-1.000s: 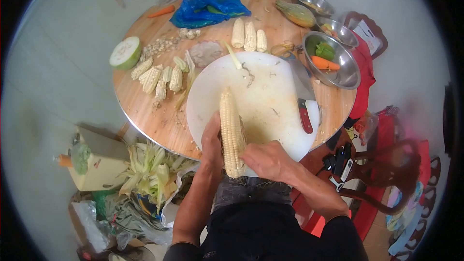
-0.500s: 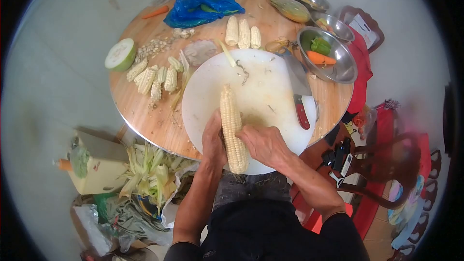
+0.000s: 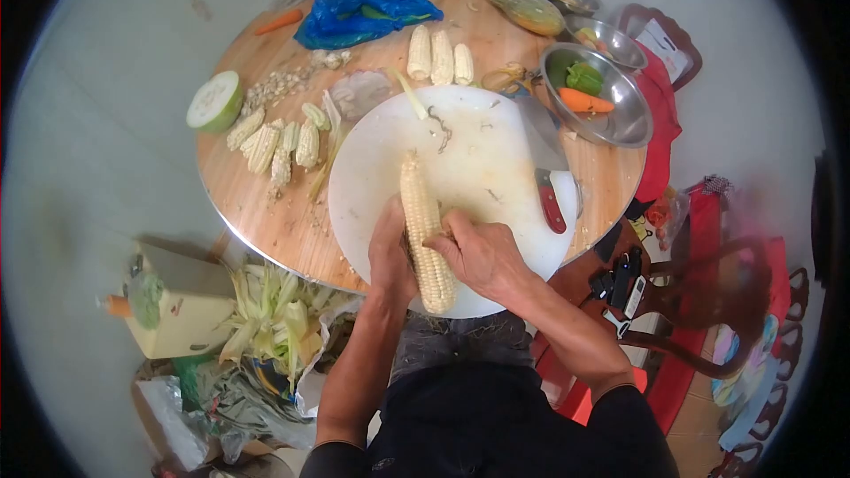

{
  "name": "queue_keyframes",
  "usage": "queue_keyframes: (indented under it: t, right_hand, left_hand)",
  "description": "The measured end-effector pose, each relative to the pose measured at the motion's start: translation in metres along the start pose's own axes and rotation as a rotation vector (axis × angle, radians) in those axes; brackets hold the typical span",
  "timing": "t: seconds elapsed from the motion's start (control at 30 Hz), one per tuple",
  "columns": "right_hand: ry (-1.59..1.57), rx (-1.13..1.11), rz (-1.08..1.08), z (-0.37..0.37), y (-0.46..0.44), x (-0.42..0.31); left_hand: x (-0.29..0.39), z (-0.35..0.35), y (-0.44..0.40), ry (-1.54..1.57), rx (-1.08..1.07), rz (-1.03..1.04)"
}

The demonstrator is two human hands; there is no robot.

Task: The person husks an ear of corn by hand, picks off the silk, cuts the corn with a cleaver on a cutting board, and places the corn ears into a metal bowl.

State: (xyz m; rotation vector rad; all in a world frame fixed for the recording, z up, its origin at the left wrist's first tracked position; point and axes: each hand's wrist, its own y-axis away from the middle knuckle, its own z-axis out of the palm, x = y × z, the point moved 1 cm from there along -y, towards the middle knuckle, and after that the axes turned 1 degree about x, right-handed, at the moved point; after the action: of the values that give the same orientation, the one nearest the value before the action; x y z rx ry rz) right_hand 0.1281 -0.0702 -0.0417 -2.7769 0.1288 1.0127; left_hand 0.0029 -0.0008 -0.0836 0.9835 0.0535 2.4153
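Observation:
A pale, husked corn cob (image 3: 423,221) is held lengthwise above the near part of a round white cutting board (image 3: 363,150). My left hand (image 3: 390,252) wraps the cob from its left side, fingers partly hidden behind it. On the other side, my right hand (image 3: 482,252) has its thumb against the kernels and its fingers curled in at the cob's right edge. A cleaver (image 3: 545,155) with a red handle lies on the board's right side. Strands of silk and a strip of husk (image 3: 411,96) rest near the far rim.
Husked cobs (image 3: 441,57) stand beyond the board; broken cob pieces (image 3: 279,143) and a cut gourd (image 3: 215,102) lie left. A blue bag (image 3: 363,11) is at the back. Steel bowls (image 3: 639,115) line the right edge. Husks (image 3: 279,314) fill a bag below left.
My right thumb has shifted onto the cob's face, and the fingers have opened slightly from their tighter curl. My left hand keeps its hold; the view has shifted slightly.

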Motion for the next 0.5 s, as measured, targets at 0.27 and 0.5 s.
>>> queue_keyframes:
  t: [0.27,0.5]
  right_hand:
    - [-0.178,-0.023,-0.046,0.007,0.013,0.03]
    - [0.076,-0.218,-0.073,0.004,0.017,0.005]
  left_hand:
    - [0.014,-0.012,-0.001,0.009,0.089,0.017]
    - [0.012,-0.008,-0.003,0.011,0.038,0.015]
